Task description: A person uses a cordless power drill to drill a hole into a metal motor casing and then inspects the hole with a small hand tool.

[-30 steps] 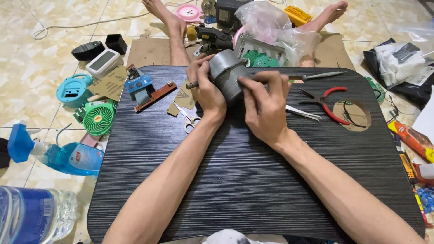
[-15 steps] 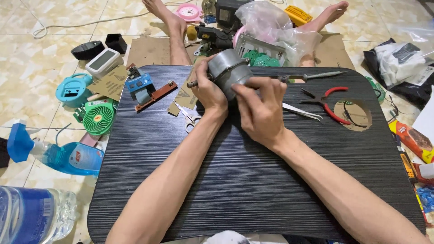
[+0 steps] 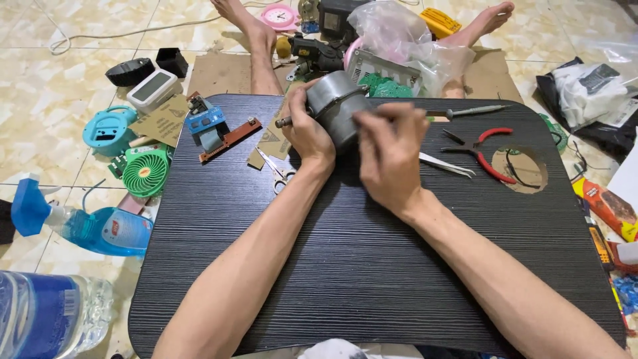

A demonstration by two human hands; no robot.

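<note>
Right hand (image 3: pixel 389 156) motion-blurred at the fingers; what they pinch can't be made out. It covers the near face of the grey motor (image 3: pixel 335 113). Left hand (image 3: pixel 307 133) hides the motor's left side. Scissors (image 3: pixel 279 171) partly under the left wrist. Water bottle (image 3: pixel 46 319) cut by the left and bottom edges. Orange packet (image 3: pixel 608 209) cut by the right edge.

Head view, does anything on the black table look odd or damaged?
Yes: the black table has a round hole near its far right corner, beside the red-handled pliers. Brown shows through it and thin wire lies inside.
</note>
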